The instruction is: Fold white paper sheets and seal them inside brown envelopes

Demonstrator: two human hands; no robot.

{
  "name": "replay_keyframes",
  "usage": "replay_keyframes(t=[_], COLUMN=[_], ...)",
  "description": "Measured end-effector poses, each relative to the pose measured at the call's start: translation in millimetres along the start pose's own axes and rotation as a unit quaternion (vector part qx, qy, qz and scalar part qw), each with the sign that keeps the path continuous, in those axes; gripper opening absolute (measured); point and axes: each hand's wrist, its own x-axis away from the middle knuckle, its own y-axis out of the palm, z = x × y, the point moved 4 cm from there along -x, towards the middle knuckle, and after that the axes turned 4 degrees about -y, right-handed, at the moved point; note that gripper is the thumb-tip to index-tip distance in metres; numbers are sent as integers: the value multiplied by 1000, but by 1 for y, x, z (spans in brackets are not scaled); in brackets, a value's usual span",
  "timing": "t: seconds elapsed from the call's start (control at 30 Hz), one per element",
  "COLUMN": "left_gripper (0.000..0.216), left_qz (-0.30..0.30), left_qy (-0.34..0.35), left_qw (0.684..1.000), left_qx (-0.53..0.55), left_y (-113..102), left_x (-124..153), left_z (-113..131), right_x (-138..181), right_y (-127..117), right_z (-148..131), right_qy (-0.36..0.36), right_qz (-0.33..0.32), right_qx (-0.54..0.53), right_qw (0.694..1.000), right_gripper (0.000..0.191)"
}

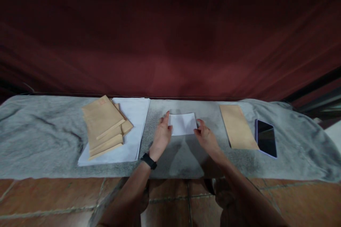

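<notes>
A white sheet of paper [183, 124], apparently folded to a small rectangle, lies on the grey cloth [170, 156] in front of me. My left hand [163, 133] is at its left edge, with the thumb on the paper and the index finger along the side near the top corner. At the opposite edge, my right hand [207, 137] grips the paper between curled fingers and thumb. A black watch [149, 160] is on my left wrist. To the right of my right hand lies a single brown envelope [238, 127].
Several brown envelopes [103, 120] lie fanned on a stack of white paper [133, 149] at the left. A phone [266, 138] in a purple case rests beside the single envelope. A dark red cloth [165, 60] hangs behind; tiled floor [170, 207] shows below.
</notes>
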Motion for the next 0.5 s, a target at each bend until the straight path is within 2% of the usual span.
replay_keyframes(t=[0.13, 0.23, 0.3, 0.37, 0.5], left_gripper=[59, 52, 50, 55, 66], left_qz=[16, 58, 52, 19, -1], left_qy=[33, 92, 159, 223, 258], left_qw=[990, 972, 967, 958, 947], left_qx=[-135, -207, -194, -181, -193], left_y=[4, 17, 35, 54, 73], left_x=[13, 28, 41, 55, 71], left_z=[12, 24, 32, 38, 40], right_x=[1, 0, 2, 6, 18], right_y=[-2, -6, -6, 1, 24], right_z=[-2, -6, -13, -23, -36], right_qy=[-21, -49, -89, -137, -181], right_qz=[-14, 14, 42, 44, -34], right_qx=[75, 102, 84, 49, 39], right_qw=[997, 993, 992, 988, 982], right_gripper=[49, 48, 48, 51, 60])
